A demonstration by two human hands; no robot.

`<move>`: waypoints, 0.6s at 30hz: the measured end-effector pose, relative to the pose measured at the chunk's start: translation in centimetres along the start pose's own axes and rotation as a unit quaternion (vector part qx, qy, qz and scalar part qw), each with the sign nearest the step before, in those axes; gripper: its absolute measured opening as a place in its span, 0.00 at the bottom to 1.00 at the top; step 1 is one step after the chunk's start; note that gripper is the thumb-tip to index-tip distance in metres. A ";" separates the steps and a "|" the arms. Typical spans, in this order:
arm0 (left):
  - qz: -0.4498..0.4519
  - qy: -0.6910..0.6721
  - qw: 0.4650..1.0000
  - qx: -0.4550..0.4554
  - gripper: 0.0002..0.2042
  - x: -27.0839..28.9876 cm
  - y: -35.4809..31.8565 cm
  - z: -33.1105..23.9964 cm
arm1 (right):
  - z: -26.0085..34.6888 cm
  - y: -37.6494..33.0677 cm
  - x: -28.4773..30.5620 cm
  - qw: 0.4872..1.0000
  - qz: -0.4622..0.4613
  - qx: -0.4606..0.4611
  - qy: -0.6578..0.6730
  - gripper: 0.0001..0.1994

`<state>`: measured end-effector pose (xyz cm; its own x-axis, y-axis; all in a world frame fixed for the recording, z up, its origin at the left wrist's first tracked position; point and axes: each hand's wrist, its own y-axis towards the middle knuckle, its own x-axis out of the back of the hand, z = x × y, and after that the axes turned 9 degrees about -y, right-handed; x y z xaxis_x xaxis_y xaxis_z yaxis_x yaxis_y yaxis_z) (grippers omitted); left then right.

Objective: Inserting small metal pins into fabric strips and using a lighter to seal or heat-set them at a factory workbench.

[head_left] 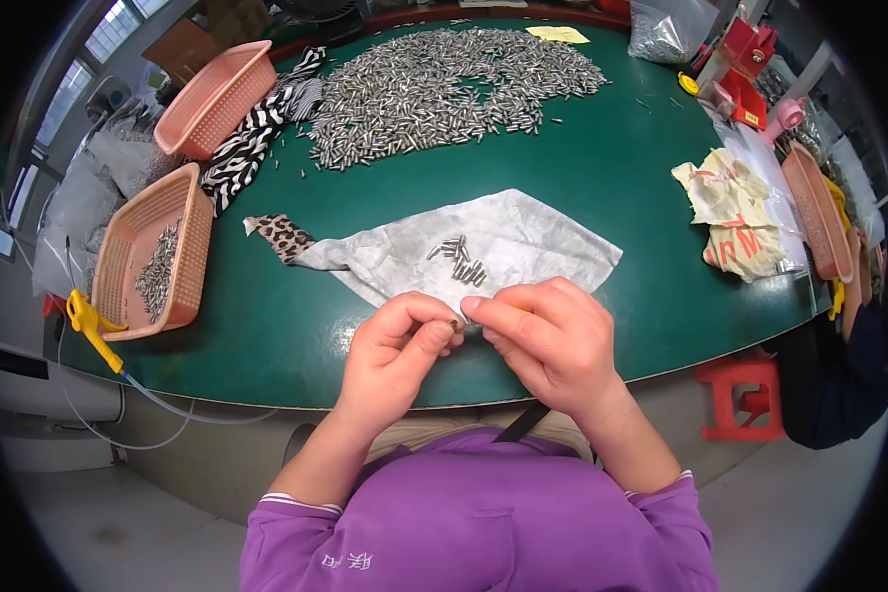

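Note:
My left hand [397, 345] and my right hand [553, 335] meet over the near edge of a grey-white cloth [548, 237]. Between the left thumb and forefinger is a small dark metal piece [453, 324], mostly covered by the fingers. The right thumb and forefinger are pinched close beside it; a sliver of something shiny shows at their tips, too small to name. Just beyond my fingertips, a few small silver metal pins [472, 270] lie loose on the cloth. Farther off spreads a large heap of similar silver pins [444, 94] on the green table [365, 202].
At the left stand a pink basket [202, 266] holding metal pieces and another pink basket [217, 99], near a zebra-striped cloth [242, 148]. A yellow air gun [94, 331] hangs at the table's left edge. Crumpled cream cloth [730, 212] and a long pink basket [816, 212] lie right. A red stool [742, 400] stands below.

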<state>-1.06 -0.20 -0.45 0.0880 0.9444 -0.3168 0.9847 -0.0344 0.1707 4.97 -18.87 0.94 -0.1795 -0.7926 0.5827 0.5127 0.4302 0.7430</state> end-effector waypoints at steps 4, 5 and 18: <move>-0.012 -0.012 1.000 0.002 0.03 -0.1 0.0 0.0 | 0.0 0.0 0.2 1.000 0.013 0.003 0.014 0.16; -0.012 -0.012 1.000 0.001 0.03 -0.1 0.0 0.0 | 0.0 0.0 0.2 1.000 0.020 0.007 0.017 0.16; 0.009 0.032 0.999 0.006 0.03 0.0 0.0 0.0 | -0.3 -0.2 -0.3 0.999 -0.005 0.013 -0.032 0.18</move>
<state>-1.05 -0.22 -0.45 0.0966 0.9627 -0.2529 0.9847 -0.0555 0.1649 5.20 -18.91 0.52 -0.2371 -0.7682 0.5947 0.4896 0.4342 0.7561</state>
